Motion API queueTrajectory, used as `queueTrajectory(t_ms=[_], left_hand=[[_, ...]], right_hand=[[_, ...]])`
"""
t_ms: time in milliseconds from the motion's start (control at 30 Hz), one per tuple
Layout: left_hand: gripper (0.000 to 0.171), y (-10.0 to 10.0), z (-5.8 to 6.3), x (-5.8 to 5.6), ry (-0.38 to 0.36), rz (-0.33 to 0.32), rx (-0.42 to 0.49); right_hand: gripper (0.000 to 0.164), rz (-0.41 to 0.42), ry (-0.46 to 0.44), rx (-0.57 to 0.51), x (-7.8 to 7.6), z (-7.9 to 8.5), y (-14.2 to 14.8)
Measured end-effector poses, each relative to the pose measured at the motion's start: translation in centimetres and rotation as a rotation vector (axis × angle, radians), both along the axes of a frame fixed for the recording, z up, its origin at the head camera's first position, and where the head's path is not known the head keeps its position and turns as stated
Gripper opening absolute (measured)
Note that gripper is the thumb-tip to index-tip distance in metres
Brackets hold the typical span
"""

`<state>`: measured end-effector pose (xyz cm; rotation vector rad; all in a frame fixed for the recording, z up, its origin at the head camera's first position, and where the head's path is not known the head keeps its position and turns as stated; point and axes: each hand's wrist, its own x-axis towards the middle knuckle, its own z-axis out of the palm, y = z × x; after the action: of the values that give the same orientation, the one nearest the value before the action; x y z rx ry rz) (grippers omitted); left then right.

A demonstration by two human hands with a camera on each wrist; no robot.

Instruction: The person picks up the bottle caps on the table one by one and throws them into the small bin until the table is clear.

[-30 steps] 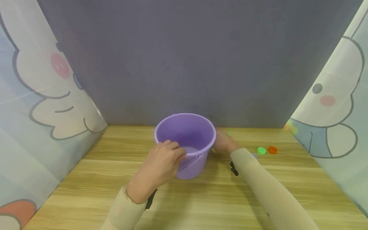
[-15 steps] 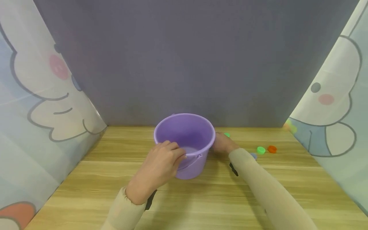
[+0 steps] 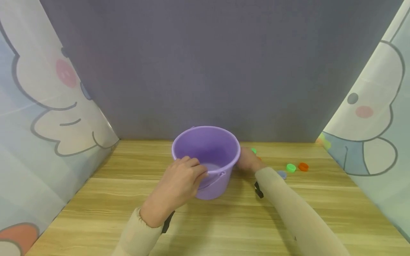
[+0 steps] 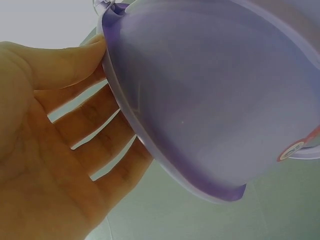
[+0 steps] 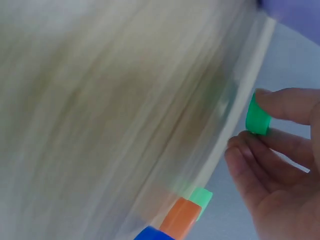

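Note:
A purple bucket [image 3: 212,190] stands upright on the wooden table, its handle hanging down at the near side. My left hand [image 3: 180,179] grips the bucket's near rim, thumb on one side and fingers on the other, as the left wrist view shows. My right hand [image 3: 249,159] is beyond the bucket's right side, partly hidden by it in the head view. In the right wrist view, a small green cap [image 5: 257,116] is pinched between its thumb and fingers. The visible bucket interior holds nothing I can make out.
Right of the bucket lie another green cap [image 3: 290,168], an orange-red cap [image 3: 303,166] and a pale blue one [image 3: 282,174]. Behind the right wrist show a green cap [image 3: 254,150] and an orange one [image 3: 258,159]. A grey panel [image 3: 205,71] closes the back.
My right hand has shifted slightly beside the bucket, and an orange cap now shows behind its wrist. More of the pale blue cap is visible. My left hand and the bucket keep their place.

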<state>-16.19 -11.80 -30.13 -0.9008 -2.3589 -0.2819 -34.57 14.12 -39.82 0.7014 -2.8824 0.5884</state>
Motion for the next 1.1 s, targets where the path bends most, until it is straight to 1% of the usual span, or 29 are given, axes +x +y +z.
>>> queueTrajectory(t_ms=[67,167,267,367,567,800,900,1100], left_hand=[[0.005,0.0,0.0,0.0,-0.001,0.002,-0.001],[0.005,0.0,0.0,0.0,-0.002,0.001,-0.001],[0.005,0.0,0.1,0.0,-0.002,-0.001,-0.001],[0.005,0.0,0.1,0.0,0.000,0.000,-0.001],[0.006,0.0,0.1,0.0,0.006,0.004,0.000],[0.005,0.2,0.1,-0.1,0.000,0.004,-0.001],[0.004,0.2,0.1,-0.1,-0.004,0.008,0.000],[0.006,0.1,0.0,0.1,0.001,0.012,0.001]], right_hand=[[0.012,-0.031,-0.029,-0.030,0.1,0.3,0.0],[0.019,-0.085,-0.103,-0.119,0.5,0.8,0.1],[0.016,-0.098,-0.136,-0.207,0.7,1.0,0.3],[0.012,-0.098,-0.141,-0.254,0.8,0.9,0.6],[0.031,-0.114,-0.156,-0.339,0.8,0.4,1.1],[0.040,-0.167,-0.177,-0.466,1.9,0.2,1.7],[0.042,-0.177,-0.178,-0.496,2.3,0.4,1.8],[0.045,-0.196,-0.199,-0.514,2.7,0.5,1.9]])
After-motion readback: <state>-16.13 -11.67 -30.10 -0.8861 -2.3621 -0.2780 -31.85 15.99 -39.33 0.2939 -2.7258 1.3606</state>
